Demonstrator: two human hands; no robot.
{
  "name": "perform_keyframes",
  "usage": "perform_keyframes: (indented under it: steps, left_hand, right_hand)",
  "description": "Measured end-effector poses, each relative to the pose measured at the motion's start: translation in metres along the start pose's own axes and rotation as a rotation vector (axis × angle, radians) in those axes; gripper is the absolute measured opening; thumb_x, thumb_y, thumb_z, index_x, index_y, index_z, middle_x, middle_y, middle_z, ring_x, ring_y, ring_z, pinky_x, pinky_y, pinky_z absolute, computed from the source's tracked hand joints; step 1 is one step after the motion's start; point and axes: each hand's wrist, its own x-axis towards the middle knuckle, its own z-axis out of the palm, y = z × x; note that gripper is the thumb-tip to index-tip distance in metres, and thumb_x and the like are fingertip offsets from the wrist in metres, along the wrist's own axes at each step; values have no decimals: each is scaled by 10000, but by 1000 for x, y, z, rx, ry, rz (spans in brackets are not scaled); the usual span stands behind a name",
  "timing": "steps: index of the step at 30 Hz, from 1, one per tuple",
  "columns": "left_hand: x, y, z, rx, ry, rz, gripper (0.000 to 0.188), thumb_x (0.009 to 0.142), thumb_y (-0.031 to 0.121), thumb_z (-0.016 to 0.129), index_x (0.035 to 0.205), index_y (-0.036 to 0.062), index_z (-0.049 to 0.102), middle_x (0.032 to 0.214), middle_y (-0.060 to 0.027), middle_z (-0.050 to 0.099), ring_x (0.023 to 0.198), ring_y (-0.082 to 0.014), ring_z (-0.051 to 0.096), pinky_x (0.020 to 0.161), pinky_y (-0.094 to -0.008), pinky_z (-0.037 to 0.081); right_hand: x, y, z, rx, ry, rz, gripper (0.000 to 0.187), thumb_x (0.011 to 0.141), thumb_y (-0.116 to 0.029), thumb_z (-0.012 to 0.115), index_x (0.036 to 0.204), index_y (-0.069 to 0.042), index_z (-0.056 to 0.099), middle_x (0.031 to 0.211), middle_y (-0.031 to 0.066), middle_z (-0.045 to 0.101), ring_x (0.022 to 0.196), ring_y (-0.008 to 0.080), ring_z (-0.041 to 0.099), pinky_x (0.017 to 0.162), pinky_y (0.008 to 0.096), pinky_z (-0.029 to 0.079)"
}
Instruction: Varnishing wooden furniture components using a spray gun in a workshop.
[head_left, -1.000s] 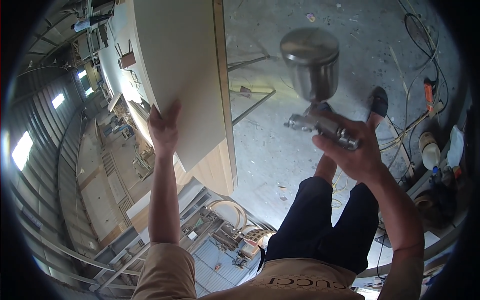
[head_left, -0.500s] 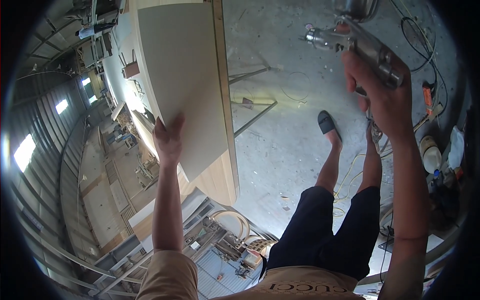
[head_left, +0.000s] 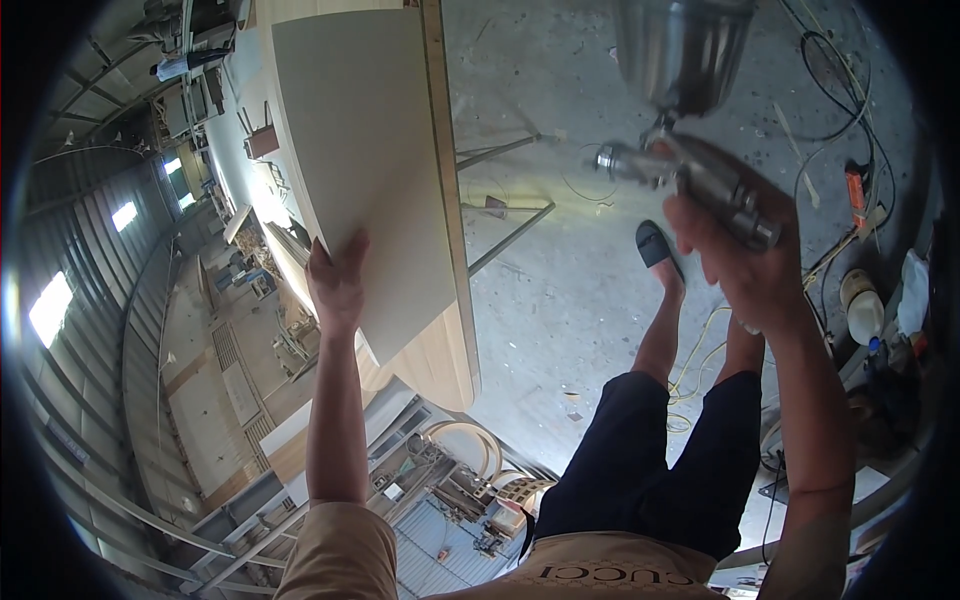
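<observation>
My right hand (head_left: 745, 265) is wrapped around the handle of a metal spray gun (head_left: 700, 180), its nozzle facing left over the floor. A shiny metal cup (head_left: 685, 55) stands on top of the gun and is cut off by the upper edge. On the left, a long, flat, pale grey panel (head_left: 365, 150) lies on a wooden board (head_left: 430, 355). My left hand (head_left: 338, 290) grips the panel's left edge near its near end, with a finger on the upper face. The undersides of those fingers are hidden.
Metal support legs (head_left: 510, 238) stick out from under the board. Cables and hoses (head_left: 865, 110), an orange tool (head_left: 855, 195) and a white jug (head_left: 863, 310) lie on the right. Machinery (head_left: 490, 510) stands at the lower middle. A distant person (head_left: 185, 65) appears upper left.
My right hand has moved left and nearer with the spray gun, bringing more of its cup into view. The left hand and panel stay nearly where they were.
</observation>
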Motion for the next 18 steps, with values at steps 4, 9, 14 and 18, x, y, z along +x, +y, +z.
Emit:
perform_keyframes:
  steps: [4,9,14,18]
  left_hand:
    - [0,-1,1,9,-7,-3,389,914,271,751,1102,-54,650,985,-138,731,878,-194,662,811,-338,522]
    - [0,-2,-1,25,-5,10,382,918,268,747,1099,-54,650,981,-139,731,873,-192,663,810,-338,523]
    - [0,-2,-1,31,-1,-6,398,916,282,755,1100,-55,651,973,-139,733,871,-198,667,814,-345,524]
    - [1,0,-2,52,-10,-10,406,916,279,758,1103,-63,647,994,-158,739,888,-219,679,823,-360,526]
  right_hand:
    - [-16,27,4,27,-90,-37,423,944,-146,723,1352,-76,638,770,-41,659,582,13,542,452,190,385]
    - [5,-2,-2,16,2,63,401,939,-230,746,1316,-116,671,784,-8,703,597,60,621,518,228,499]
    - [34,-10,-9,-48,168,-76,323,955,-327,729,1256,-211,717,718,-44,672,583,6,571,418,172,371]
    - [43,-12,-7,-116,233,-101,362,1000,-322,646,1316,-149,671,703,-53,575,580,-5,496,434,190,303]
